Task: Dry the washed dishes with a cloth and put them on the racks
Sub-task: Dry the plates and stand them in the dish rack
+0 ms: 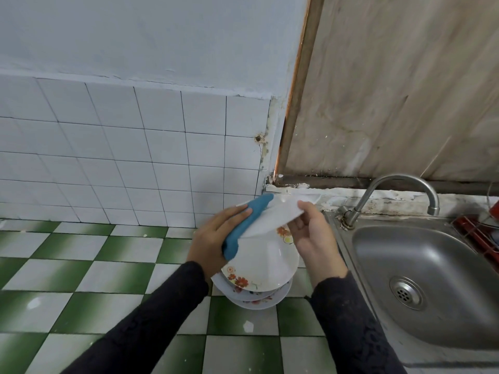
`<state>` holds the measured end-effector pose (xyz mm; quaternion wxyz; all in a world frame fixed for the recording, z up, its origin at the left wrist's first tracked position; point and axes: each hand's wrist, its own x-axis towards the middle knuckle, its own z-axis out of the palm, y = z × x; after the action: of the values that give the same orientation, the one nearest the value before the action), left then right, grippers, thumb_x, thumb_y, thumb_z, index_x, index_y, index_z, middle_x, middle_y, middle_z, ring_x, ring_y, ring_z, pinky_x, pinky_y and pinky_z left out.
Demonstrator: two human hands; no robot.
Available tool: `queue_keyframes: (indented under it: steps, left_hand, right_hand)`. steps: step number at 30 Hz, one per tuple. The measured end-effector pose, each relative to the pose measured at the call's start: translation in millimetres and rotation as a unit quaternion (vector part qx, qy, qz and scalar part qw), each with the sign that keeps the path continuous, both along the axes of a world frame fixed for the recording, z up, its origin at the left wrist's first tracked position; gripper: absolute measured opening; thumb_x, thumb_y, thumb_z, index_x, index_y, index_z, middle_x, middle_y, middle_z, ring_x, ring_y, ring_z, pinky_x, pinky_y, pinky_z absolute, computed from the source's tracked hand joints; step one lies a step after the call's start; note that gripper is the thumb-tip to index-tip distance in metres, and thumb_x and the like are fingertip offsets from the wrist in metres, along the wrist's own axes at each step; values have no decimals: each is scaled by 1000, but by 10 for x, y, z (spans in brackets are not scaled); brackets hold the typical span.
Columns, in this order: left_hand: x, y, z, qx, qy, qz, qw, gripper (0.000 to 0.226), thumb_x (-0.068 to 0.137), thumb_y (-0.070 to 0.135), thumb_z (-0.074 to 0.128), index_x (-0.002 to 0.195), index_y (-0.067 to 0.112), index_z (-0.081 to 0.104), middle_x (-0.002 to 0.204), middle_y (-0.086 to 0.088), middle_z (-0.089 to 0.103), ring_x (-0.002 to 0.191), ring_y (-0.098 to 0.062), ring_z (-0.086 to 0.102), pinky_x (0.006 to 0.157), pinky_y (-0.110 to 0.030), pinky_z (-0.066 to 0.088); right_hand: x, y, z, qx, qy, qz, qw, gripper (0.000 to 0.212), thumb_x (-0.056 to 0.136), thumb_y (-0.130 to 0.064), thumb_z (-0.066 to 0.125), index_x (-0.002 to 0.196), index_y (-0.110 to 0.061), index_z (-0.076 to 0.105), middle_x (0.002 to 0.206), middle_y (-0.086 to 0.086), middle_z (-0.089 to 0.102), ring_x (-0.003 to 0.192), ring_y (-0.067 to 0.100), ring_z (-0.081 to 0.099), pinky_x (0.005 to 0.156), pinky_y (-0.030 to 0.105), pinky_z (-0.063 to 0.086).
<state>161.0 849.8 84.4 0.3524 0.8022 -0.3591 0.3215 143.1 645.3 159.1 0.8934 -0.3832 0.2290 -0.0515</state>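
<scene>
A white plate (pixel 278 214) is held tilted above a stack of floral plates (pixel 256 271) on the green-and-white tiled counter. My right hand (pixel 313 233) grips the plate's right edge, thumb on top. My left hand (pixel 216 238) holds a blue cloth (pixel 245 225) against the plate's left side, the cloth wrapped over its rim. The stack below is made of several white plates with orange flower prints, partly hidden by my hands.
A steel sink (pixel 432 279) with a curved tap (pixel 399 190) lies to the right. A red rack (pixel 478 233) shows at the far right edge. White wall tiles (pixel 135 147) stand behind the checkered counter (pixel 81 279).
</scene>
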Motion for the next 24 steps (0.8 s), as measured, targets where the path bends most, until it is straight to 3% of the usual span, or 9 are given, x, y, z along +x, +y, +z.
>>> queue_keyframes:
  steps: [3, 6, 10, 11, 13, 15, 18, 21, 24]
  left_hand:
    - [31, 17, 225, -77, 42, 6, 996, 51, 91, 39, 64, 136, 18, 51, 131, 1, 59, 115, -11, 60, 96, -24, 52]
    - [23, 74, 418, -182, 112, 21, 977, 35, 93, 38, 61, 123, 19, 59, 110, 25, 65, 95, 5, 63, 73, -10, 53]
    - [67, 229, 451, -277, 226, 12, 934, 19, 94, 21, 60, 111, 30, 60, 98, 24, 67, 89, -1, 63, 71, -19, 54]
    - [80, 277, 460, -288, 246, 5, 926, 17, 94, 19, 61, 110, 26, 61, 98, 19, 68, 90, -3, 63, 73, -22, 55]
    - [109, 367, 488, -299, 287, -6, 910, 15, 94, 15, 62, 107, 22, 62, 94, 15, 70, 87, -3, 64, 73, -21, 54]
    - [133, 435, 521, -304, 315, -15, 899, 16, 94, 10, 61, 104, 23, 62, 88, 14, 71, 81, 2, 65, 69, -16, 52]
    - [132, 464, 529, -288, 316, 5, 904, 21, 94, 4, 61, 100, 24, 60, 90, 7, 67, 76, 8, 63, 65, -11, 49]
    - [177, 465, 485, -288, 310, 44, 905, 21, 94, 8, 62, 100, 28, 59, 93, 5, 64, 74, 11, 60, 66, -10, 48]
    - [201, 431, 343, -297, 298, 126, 898, 20, 97, 26, 60, 116, 29, 57, 103, 14, 63, 86, 10, 59, 74, -12, 47]
  right_hand:
    - [-26, -128, -47, -125, -47, 69, 989, 26, 96, -31, 66, 113, -12, 70, 109, 3, 77, 101, 17, 72, 87, 35, 59]
    - [-67, -246, -265, -304, -16, 107, 947, 61, 84, -58, 67, 134, -23, 60, 127, -8, 68, 119, 16, 61, 95, 35, 51]
    - [-126, -308, -602, -310, 23, 116, 943, 100, 77, -63, 74, 156, -22, 29, 147, -9, 41, 137, 17, 44, 111, 40, 36]
    - [-139, -310, -653, -309, 10, 138, 941, 96, 77, -62, 75, 155, -24, 32, 148, -14, 42, 137, 13, 45, 108, 35, 36]
    - [-150, -285, -662, -288, -31, 164, 943, 56, 91, -44, 68, 140, -24, 51, 134, -15, 63, 119, 2, 62, 92, 21, 46]
    - [-127, -275, -646, -241, -61, 172, 953, 29, 100, -26, 56, 129, -19, 59, 118, -6, 74, 108, 8, 70, 82, 20, 55]
    - [-82, -228, -595, -198, -61, 159, 965, 32, 103, -24, 53, 130, -10, 63, 127, 13, 69, 121, 31, 64, 101, 45, 52]
    - [-76, -156, -576, -176, -48, 123, 975, 37, 103, -27, 53, 133, -7, 61, 130, 17, 67, 123, 34, 62, 107, 53, 47]
    - [-80, -111, -558, -171, -50, 107, 978, 37, 103, -28, 53, 131, -6, 61, 125, 15, 70, 119, 33, 65, 107, 54, 47]
